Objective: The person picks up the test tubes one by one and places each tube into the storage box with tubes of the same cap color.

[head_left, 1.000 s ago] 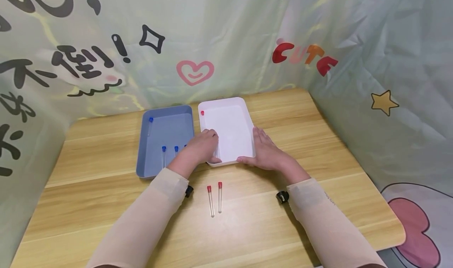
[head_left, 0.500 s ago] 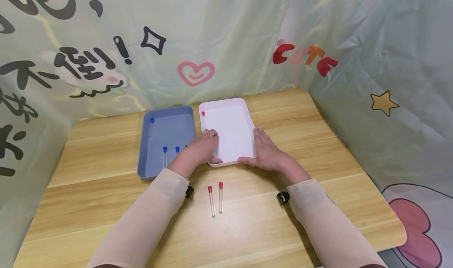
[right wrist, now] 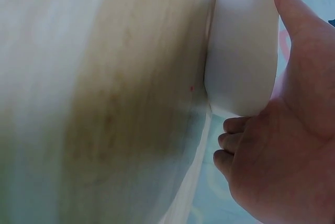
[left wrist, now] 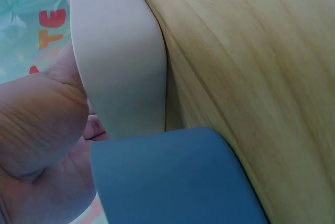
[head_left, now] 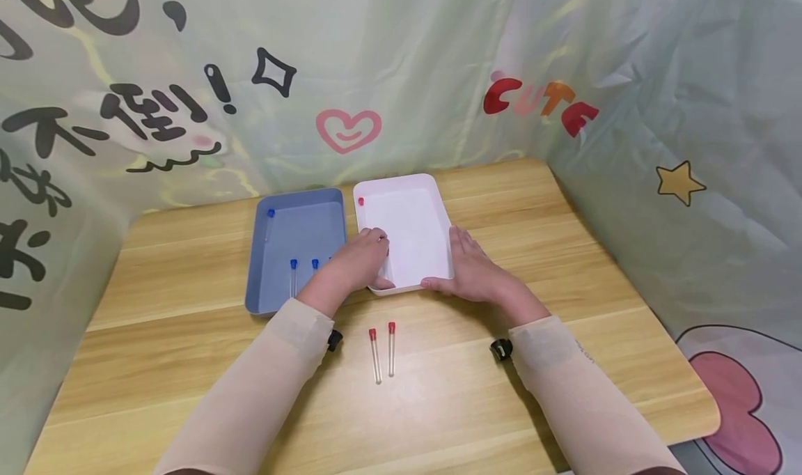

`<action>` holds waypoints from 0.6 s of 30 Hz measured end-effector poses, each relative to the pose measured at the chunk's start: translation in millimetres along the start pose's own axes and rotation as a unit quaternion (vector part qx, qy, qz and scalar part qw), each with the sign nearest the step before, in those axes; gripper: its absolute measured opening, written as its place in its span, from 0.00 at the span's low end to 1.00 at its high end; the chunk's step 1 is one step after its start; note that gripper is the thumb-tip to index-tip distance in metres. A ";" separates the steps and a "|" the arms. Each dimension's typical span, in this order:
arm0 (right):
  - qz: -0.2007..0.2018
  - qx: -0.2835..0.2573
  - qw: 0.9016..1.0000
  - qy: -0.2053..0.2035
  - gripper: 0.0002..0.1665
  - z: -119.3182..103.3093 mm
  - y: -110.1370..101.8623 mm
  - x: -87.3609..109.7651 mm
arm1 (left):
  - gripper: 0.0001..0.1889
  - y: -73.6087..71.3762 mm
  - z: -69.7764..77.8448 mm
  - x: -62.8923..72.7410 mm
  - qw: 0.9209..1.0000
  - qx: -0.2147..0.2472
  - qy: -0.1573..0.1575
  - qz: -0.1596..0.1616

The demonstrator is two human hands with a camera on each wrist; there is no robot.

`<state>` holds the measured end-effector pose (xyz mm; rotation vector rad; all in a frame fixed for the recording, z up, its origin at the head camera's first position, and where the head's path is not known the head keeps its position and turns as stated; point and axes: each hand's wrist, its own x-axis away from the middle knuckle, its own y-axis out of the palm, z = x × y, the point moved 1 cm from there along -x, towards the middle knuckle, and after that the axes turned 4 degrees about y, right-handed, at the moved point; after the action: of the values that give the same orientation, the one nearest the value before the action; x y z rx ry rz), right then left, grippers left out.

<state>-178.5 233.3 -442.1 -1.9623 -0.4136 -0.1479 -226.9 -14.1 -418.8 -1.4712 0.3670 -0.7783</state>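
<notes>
My left hand [head_left: 356, 260] reaches over the left wall of the white tray [head_left: 413, 214]. Its curled fingers and thumb hold what looks like a clear red-capped tube, mostly hidden, with a speck of red [head_left: 387, 252] showing. My right hand [head_left: 470, 266] rests against the tray's near right corner, fingers straight along the side and thumb at the near rim. In the right wrist view the right thumb [right wrist: 298, 7] lies along the white wall. Two tubes with red caps [head_left: 373, 334] lie on the table in front. Another red cap [head_left: 360, 201] sits in the tray's far left corner.
A blue tray [head_left: 253, 266] stands close to the left of the white one. Inside it are several clear tubes with blue caps [head_left: 293, 262], partly covered by the left forearm. Behind the wooden table [head_left: 532, 210] hangs a printed cloth [head_left: 426, 64].
The head view has shifted very slightly. Both hands, the trays and the loose tubes keep their places; a little more red shows by the left fingers.
</notes>
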 end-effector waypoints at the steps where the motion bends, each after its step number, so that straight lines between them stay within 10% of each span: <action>1: 0.000 0.000 1.000 -0.001 0.81 -0.1 -0.2 -0.2 | 0.46 -0.4 -0.1 0.2 1.000 0.000 0.000 0.000; 18: 0.000 -0.004 1.000 -0.003 0.80 -2.8 -2.5 1.4 | 0.54 -3.4 -1.5 13.3 0.999 0.029 -0.007 0.018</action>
<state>-177.9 232.0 -438.3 -1.9718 -0.4173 -0.1439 -219.3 -23.8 -412.5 -1.4120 0.3572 -0.7445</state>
